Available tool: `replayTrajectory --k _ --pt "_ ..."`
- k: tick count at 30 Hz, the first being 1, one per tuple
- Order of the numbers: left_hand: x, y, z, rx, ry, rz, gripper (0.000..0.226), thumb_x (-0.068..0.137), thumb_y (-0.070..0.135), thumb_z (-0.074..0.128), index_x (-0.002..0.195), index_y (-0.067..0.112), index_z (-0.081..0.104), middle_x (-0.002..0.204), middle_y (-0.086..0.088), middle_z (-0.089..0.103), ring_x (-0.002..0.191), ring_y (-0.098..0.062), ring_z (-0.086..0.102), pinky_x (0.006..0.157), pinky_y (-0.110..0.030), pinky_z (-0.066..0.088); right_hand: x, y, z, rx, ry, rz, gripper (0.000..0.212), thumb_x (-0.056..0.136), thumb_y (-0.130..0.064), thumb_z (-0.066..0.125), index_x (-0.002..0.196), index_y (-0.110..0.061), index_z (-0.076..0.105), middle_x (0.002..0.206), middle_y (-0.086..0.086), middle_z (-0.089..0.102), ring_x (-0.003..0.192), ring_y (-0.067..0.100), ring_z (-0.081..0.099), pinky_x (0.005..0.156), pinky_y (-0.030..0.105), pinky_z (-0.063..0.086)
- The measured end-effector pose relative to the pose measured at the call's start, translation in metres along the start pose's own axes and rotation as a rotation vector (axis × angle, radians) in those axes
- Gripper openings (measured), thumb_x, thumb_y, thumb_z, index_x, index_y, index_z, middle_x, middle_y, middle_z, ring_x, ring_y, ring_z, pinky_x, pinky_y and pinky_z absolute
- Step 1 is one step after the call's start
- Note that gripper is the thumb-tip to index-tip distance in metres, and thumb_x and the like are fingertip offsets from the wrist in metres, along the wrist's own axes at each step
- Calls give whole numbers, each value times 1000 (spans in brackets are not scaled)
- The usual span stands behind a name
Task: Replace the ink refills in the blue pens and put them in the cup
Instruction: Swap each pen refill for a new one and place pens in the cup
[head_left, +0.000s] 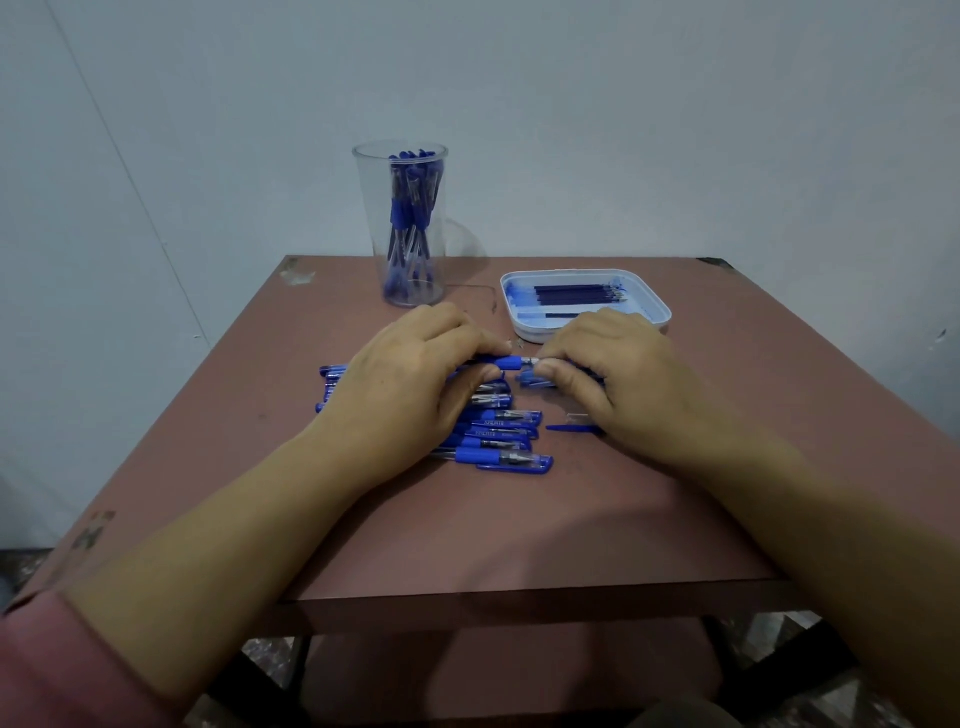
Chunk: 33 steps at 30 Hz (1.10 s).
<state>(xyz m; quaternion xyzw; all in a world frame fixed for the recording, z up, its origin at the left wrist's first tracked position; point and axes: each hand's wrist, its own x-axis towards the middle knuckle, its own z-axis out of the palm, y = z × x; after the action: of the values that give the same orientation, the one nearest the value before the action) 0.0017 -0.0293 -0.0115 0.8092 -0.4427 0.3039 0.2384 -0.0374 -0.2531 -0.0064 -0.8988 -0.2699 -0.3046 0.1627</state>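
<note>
1. The left hand (410, 379) holds a blue plastic pen with a clear barrel (501, 362) just above the reddish-brown table (519, 519). Its fingers (483, 345) are curled round the blue grip section, and the palm hides most of the barrel.
2. The right hand (618, 374) pinches the pale tip end of the same pen between thumb and forefinger, so the two hands nearly touch. The nose is probably being twisted off or back on, but I cannot tell which, nor whether the refill inside is new.
3. A tall clear plastic cup (366, 208) stands at the far edge of the table. It already holds a bundle of upright blue pens (410, 208), presumably finished ones.
4. To the right of the cup sits a shallow white rectangular tray (657, 306). A handful of slim dark ink refills (576, 293) lie side by side in it, so stock remains.
5. A heap of capped blue pens (506, 434) lies on the table, partly under the left hand. These appear still to be done.
6. A thin loose blue piece (571, 428) lies just beside the right hand. It may be a cap or a spent refill, but it is too small to tell.
7. Judging by the cup and the heap, the job looks roughly midway.
</note>
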Motion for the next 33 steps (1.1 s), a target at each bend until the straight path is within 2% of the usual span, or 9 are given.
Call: replayTrajectory --k 4,7,12,16,19,24,28,30,33 --pt "0 -1 1 -8 6 3 27 97 27 52 109 12 70 98 0 64 88 -18 58 77 -32 48 0 -1 -1 26 19 20 36 90 -44 54 111 -17 65 97 -10 62 87 2 51 80 26 43" --pt "0 -1 2 -6 16 14 26 96 25 53 109 11 71 97 -1 65 88 -16 57 76 -30 47 0 -2 -1 4 42 -19 25 92 -34 55 99 -14 67 90 -5 63 82 11 53 76 30 44" --pt "0 -2 2 9 17 24 24 96 23 55 108 11 71 97 -2 65 88 -17 58 75 -34 50 -1 -1 1 -9 3 -7 27 94 -35 52 97 -15 69 84 -5 63 78 13 54 73 37 45" --pt "0 -1 2 13 33 39 25 96 25 54 108 11 71 96 -2 65 87 -19 59 73 -35 50 0 -3 -1 27 15 2 27 91 -38 57 104 -17 66 93 -16 58 85 0 48 79 30 45" --pt "1 1 4 12 39 42 26 96 25 53 107 10 72 95 -3 65 86 -20 59 73 -35 50 -1 -4 0 25 53 -23 15 90 -27 64 97 -15 68 88 -9 61 81 5 50 76 31 44" --pt "1 3 5 -5 36 23 27 96 25 53 106 10 72 93 -3 64 85 -18 58 73 -33 50 -1 -5 -1 37 57 -15 23 92 -32 57 96 -14 70 86 -7 64 79 6 52 76 27 42" --pt "1 2 4 15 41 15 27 96 26 52 107 10 71 94 -4 64 85 -22 59 72 -39 52 -4 -1 -10 97 -4 148 24 88 -42 61 107 -28 61 94 -23 57 85 -5 51 77 11 37" --pt "1 -1 4 22 57 -2 28 96 26 51 107 10 71 95 -3 64 85 -21 59 73 -39 51 -9 7 -21 122 -16 224 27 83 -42 66 107 -33 59 96 -23 58 89 -1 53 76 15 39" --pt "0 -4 3 22 56 -14 29 96 26 51 108 10 71 96 -3 65 87 -20 58 75 -35 50 -15 15 -37 177 -143 296 19 75 -42 76 89 -32 69 85 -19 64 83 5 58 71 23 44"
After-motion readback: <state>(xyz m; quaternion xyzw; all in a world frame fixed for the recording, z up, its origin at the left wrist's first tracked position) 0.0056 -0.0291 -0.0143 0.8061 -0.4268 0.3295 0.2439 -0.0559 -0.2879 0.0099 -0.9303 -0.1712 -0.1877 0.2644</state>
